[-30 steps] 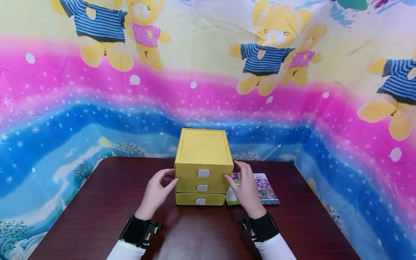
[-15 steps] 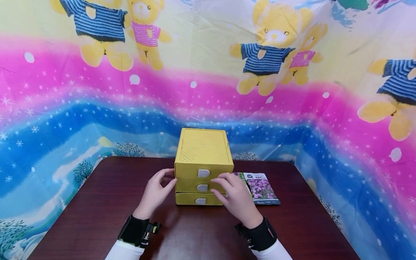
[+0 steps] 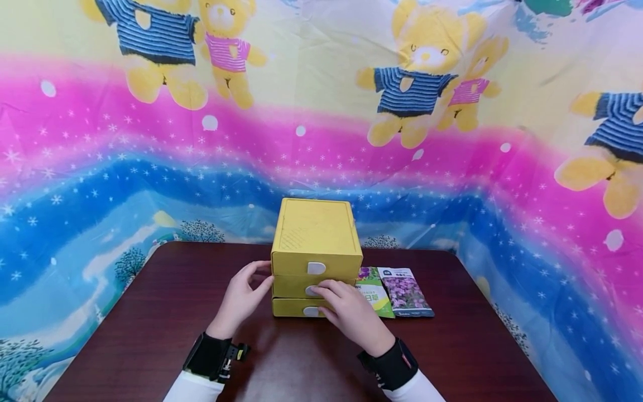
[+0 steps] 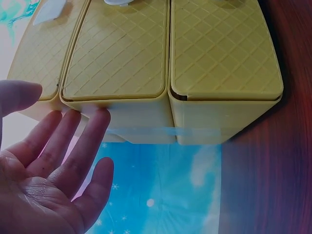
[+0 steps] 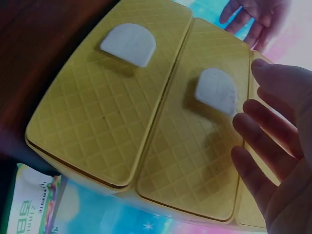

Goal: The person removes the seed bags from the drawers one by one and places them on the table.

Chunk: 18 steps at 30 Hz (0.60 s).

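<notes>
A yellow three-drawer box (image 3: 316,226) with white half-round tabs stands on the table. My left hand (image 3: 242,296) is at its left side; in the left wrist view the fingertips (image 4: 101,117) touch or almost touch the side wall, the thumb apart in front. My right hand (image 3: 354,312) is in front of the middle drawer (image 5: 195,161). Its fingers, loosely bent, come up close to that drawer's white tab (image 5: 216,91); whether they touch it I cannot tell. All three drawers look pushed in, the bottom drawer (image 3: 291,307) included.
Right of the box lie two flat flower packets, a green-and-white packet (image 3: 375,296) and a purple-flowered packet (image 3: 406,293). The dark wooden table (image 3: 166,324) ends at a printed cloth backdrop (image 3: 241,167).
My right hand has moved left from the box's right side to the front of the middle drawer, uncovering the packets. The left hand has stayed at the left side.
</notes>
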Each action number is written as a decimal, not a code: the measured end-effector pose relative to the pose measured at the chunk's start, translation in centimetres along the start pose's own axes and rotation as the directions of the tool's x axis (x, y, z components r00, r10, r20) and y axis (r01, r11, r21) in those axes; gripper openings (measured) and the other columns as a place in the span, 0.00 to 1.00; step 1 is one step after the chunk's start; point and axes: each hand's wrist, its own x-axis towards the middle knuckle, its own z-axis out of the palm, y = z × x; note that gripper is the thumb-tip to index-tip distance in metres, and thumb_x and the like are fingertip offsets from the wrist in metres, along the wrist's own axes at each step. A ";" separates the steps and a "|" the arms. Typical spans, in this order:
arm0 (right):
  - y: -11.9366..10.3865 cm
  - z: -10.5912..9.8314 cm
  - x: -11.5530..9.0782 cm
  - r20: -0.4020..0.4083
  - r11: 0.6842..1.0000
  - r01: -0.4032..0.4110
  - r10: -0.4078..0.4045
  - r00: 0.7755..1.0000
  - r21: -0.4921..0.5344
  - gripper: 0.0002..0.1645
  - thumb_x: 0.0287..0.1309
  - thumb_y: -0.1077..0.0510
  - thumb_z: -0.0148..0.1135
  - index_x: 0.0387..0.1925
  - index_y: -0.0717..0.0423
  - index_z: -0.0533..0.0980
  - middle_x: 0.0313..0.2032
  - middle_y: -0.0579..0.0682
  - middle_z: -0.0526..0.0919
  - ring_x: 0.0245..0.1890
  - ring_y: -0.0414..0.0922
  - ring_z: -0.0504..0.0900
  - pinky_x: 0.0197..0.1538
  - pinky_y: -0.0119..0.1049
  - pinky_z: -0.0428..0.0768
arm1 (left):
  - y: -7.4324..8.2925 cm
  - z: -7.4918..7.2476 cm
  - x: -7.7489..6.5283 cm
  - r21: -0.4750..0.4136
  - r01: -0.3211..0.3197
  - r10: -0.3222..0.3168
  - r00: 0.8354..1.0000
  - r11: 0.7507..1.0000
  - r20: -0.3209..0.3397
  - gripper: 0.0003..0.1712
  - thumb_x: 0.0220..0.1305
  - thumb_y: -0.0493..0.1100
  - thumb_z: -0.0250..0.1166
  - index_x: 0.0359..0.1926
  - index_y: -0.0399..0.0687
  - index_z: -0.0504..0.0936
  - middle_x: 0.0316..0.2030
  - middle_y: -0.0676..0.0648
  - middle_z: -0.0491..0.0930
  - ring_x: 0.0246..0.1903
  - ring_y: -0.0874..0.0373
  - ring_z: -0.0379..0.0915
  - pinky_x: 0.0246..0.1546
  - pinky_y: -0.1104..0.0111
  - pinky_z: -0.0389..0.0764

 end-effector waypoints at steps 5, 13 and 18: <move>0.1 0.4 0.0 0.013 1.000 -0.009 0.009 1.000 0.007 0.31 0.58 0.56 0.76 0.63 0.49 0.77 0.56 0.45 0.78 0.54 0.43 0.81 0.56 0.40 0.82 | 0.0 0.0 0.0 0.010 -0.002 0.002 1.000 1.000 -0.003 0.20 0.70 0.40 0.67 0.62 0.46 0.79 0.52 0.44 0.82 0.47 0.53 0.81 0.47 0.60 0.81; 0.5 0.7 -0.1 0.022 0.999 -0.037 0.037 0.999 0.013 0.34 0.59 0.57 0.74 0.66 0.51 0.75 0.59 0.47 0.76 0.58 0.44 0.78 0.57 0.41 0.81 | 0.1 0.0 0.0 0.017 -0.001 0.001 1.000 1.000 -0.005 0.20 0.71 0.40 0.66 0.62 0.46 0.79 0.52 0.45 0.82 0.48 0.53 0.81 0.48 0.59 0.81; 0.5 1.0 -0.2 0.017 0.999 -0.033 0.033 0.999 0.010 0.33 0.60 0.57 0.74 0.66 0.52 0.75 0.59 0.48 0.76 0.58 0.45 0.77 0.56 0.42 0.81 | 0.2 0.0 0.0 0.020 0.000 0.000 1.000 1.000 -0.003 0.20 0.71 0.40 0.66 0.62 0.47 0.79 0.53 0.45 0.82 0.49 0.52 0.80 0.48 0.58 0.80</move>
